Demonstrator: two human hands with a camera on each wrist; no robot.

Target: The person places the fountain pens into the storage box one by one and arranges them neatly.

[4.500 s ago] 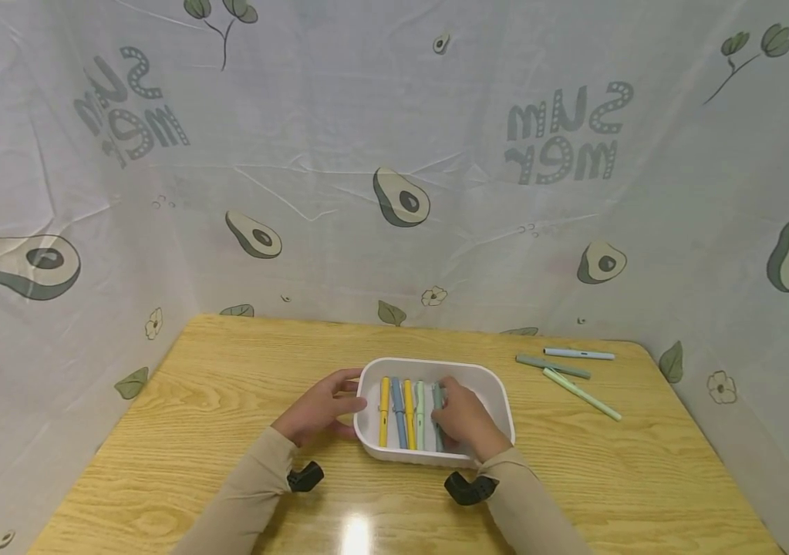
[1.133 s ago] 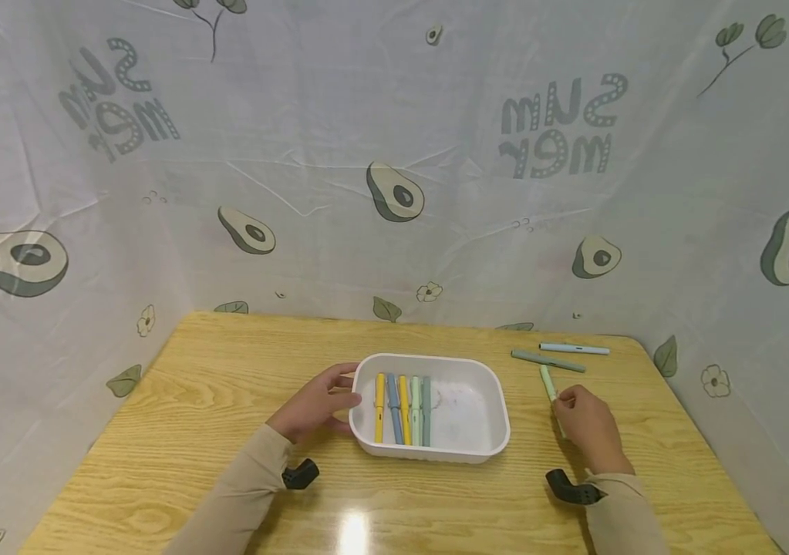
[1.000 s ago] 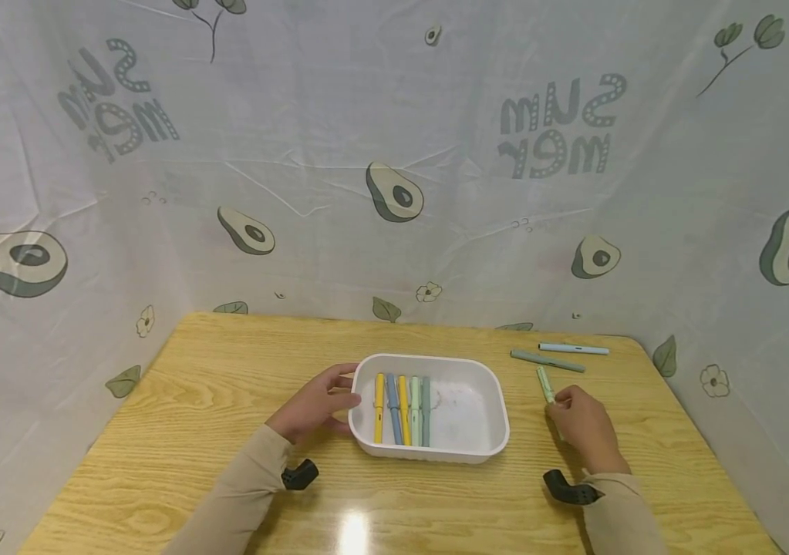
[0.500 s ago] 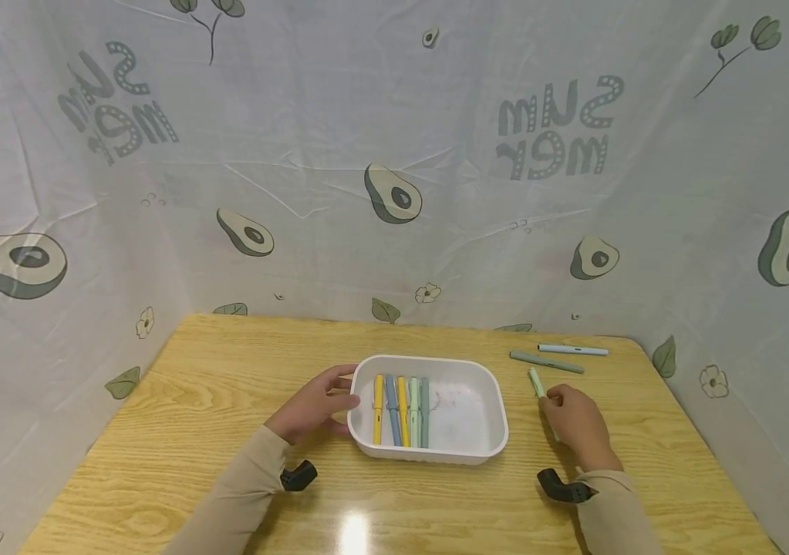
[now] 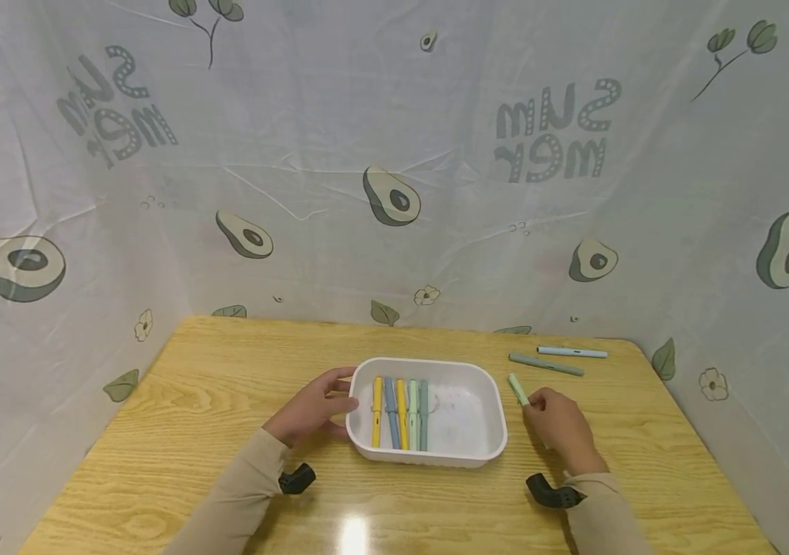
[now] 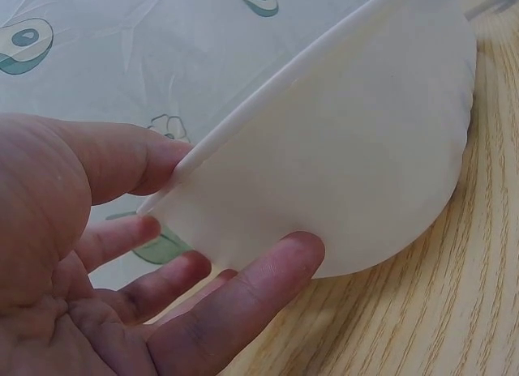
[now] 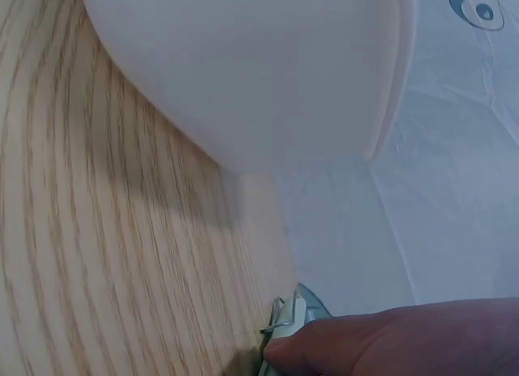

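A white plastic box (image 5: 427, 458) stands on the wooden table, holding a row of several pens in its left half: yellow pens (image 5: 376, 412), a blue pen (image 5: 392, 414), a light green pen (image 5: 413, 416) and a grey-green pen (image 5: 424, 416). My left hand (image 5: 312, 406) grips the box's left end, thumb over the rim and fingertips against the outer wall (image 6: 340, 149). To the right of the box, my right hand (image 5: 561, 424) pinches another light green pen (image 5: 517, 388), whose wire clip (image 7: 280, 319) shows in the right wrist view. My hand hides part of this pen.
Beyond my right hand, a dark green pen (image 5: 547, 364) and a pale blue pen (image 5: 572, 352) lie on the table (image 5: 262, 347). A white curtain (image 5: 311, 139) printed with avocados hangs around the back and sides.
My right hand has put the grey-green pen beside the others in the box, let go, taken hold of the light green pen and moved it left towards the box. My left hand stays at the rim.
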